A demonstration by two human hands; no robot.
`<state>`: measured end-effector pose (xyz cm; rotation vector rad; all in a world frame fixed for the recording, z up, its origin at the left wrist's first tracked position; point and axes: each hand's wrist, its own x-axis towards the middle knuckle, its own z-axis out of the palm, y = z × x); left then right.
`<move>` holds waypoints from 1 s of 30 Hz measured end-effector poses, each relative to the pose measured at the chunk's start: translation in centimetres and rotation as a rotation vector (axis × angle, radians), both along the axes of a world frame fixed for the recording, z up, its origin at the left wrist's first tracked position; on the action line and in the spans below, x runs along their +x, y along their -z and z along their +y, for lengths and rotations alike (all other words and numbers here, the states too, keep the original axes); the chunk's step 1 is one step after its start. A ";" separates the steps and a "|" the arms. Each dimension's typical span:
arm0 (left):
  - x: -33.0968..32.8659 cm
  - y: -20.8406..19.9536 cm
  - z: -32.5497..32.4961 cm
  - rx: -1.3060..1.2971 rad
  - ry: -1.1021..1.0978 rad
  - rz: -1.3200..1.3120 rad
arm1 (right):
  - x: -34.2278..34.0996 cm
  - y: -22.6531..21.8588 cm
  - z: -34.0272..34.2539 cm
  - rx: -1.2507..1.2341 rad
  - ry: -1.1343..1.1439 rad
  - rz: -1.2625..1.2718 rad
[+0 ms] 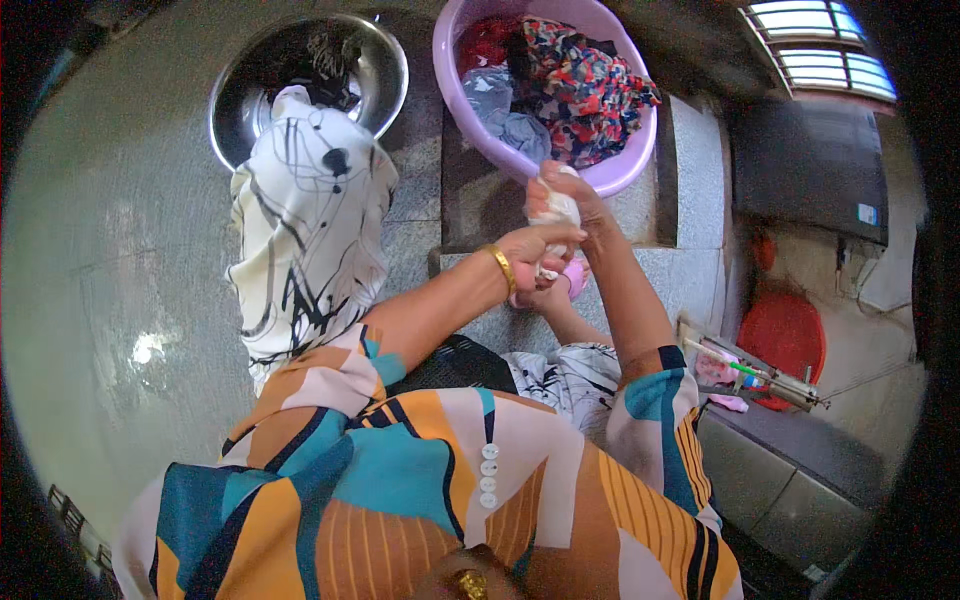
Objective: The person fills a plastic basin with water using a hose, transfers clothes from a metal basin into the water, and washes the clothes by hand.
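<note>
Left hand: the left hand [535,250], with a gold bangle [503,270] on its wrist, is closed around the lower part of a small white wad of cloth [556,212], fingers wrapped tight.
Right hand: the right hand [580,205] is closed over the top of the same wad, so the cloth is pinched between both hands.
Cloth's place: the wad is held in the air just below the near rim of the lilac basin [620,175], above the stone step.
Basin: lilac plastic, holding a heap of clothes [570,85], red-patterned and pale blue.
Steel bowl: a round metal bowl [240,90] stands to the left of the basin, with a dark item inside.
Draped garment: a white cloth with black line marks [305,220] hangs from the bowl's rim down toward the person's lap.
Surface: grey speckled stone slabs [690,180] form a low step; the floor [120,300] to the left is smooth grey and looks wet, with a bright glint.
Room: a red round lid or tub [785,335] lies at the right near a dark cabinet [810,165]; a barred window [820,45] shows at the upper right.
</note>
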<state>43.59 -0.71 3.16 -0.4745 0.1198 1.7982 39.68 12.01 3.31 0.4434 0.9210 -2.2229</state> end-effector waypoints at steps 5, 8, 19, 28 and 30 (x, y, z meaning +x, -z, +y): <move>0.5 3.4 0.5 -0.328 0.023 0.123 | -0.6 3.6 -0.6 0.412 -0.119 -0.001; 1.1 5.2 0.4 -0.396 -0.016 0.213 | -0.9 3.7 -2.4 0.629 -0.206 0.024; 3.5 15.5 5.0 -0.739 -0.125 0.668 | -0.7 5.7 -2.7 1.542 -0.887 1.256; 1.1 8.8 -0.9 -1.143 0.355 1.277 | 1.4 10.1 -3.4 1.502 -0.028 0.409; 1.0 8.4 -1.4 -1.251 0.556 1.237 | 2.0 12.1 -2.5 1.425 0.210 0.238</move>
